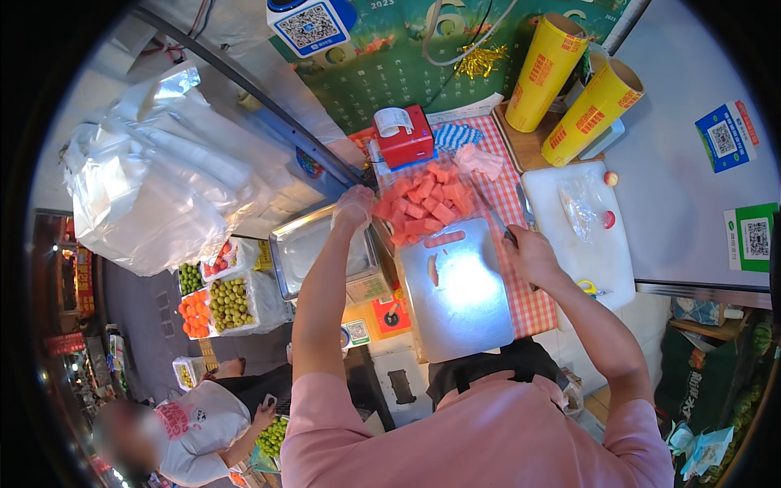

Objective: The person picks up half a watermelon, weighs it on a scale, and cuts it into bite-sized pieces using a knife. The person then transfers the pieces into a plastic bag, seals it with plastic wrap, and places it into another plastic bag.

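My left hand (355,207), in a clear plastic glove, is by the far corner of a metal tray (323,271), left of a heap of pink watermelon cubes (427,201). Its fingertips are hard to make out, so I cannot tell whether they grip anything. In my right hand (529,255) is the dark handle of a knife (489,206), its blade slanting away along the heap's right side. A shiny metal cutting board (421,317) lies before me, below the cubes. On it rests a small fruit scrap (432,271).
Behind the cubes stand a red receipt printer (404,137) and a pink cloth (479,161). To the right, a white cutting board (604,268) holds yellow-handled scissors (589,288); yellow film rolls (592,113) stand beyond. Plastic bags (158,177) hang left, above fruit boxes (232,305). A person (207,421) is at lower left.
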`<move>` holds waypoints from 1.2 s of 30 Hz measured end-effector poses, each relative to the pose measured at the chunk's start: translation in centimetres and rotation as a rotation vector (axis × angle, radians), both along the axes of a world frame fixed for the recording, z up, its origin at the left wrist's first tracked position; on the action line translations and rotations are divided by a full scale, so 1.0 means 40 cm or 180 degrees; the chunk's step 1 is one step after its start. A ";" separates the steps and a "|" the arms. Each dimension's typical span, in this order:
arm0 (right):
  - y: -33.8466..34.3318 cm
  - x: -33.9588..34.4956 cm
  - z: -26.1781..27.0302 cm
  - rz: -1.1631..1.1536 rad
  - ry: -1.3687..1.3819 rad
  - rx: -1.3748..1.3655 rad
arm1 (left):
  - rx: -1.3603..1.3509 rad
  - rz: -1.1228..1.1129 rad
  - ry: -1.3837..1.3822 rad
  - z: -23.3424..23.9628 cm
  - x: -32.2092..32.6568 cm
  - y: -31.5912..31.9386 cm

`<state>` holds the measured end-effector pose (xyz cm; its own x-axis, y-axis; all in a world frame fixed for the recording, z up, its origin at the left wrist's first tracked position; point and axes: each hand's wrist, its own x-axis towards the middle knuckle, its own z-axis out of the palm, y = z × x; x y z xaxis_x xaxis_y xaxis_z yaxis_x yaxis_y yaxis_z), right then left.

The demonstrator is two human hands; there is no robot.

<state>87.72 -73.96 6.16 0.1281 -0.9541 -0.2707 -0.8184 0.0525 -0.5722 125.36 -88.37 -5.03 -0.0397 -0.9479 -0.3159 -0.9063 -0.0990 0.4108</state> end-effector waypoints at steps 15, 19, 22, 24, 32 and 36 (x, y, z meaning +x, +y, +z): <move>0.086 0.034 0.003 0.0280 -0.0333 -0.0318 | 0.0317 0.2085 0.3453 -0.168 0.073 0.181; 0.134 -0.079 -0.100 -0.0217 -0.0015 -0.0540 | 0.0039 0.2335 0.2929 -0.096 0.010 0.283; 0.195 -0.125 -0.210 -0.0288 0.0484 -0.0854 | -0.0422 0.2834 0.3151 -0.122 0.010 0.368; 0.233 -0.138 -0.303 -0.0183 0.0735 -0.0640 | -0.0379 0.2994 0.3360 -0.134 -0.007 0.412; 0.255 -0.148 -0.403 -0.0054 0.0637 -0.0657 | -0.0305 0.3750 0.4071 -0.156 -0.146 0.539; 0.234 -0.176 -0.314 -0.0083 0.0202 -0.1163 | -0.0029 0.4230 0.4233 -0.170 -0.168 0.586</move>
<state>80.68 -64.59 -6.40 0.0963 -0.9920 0.0819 -0.8539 -0.1246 -0.5053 118.64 -64.92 -11.84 0.4432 -0.5642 -0.6966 0.6179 -0.3708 0.6934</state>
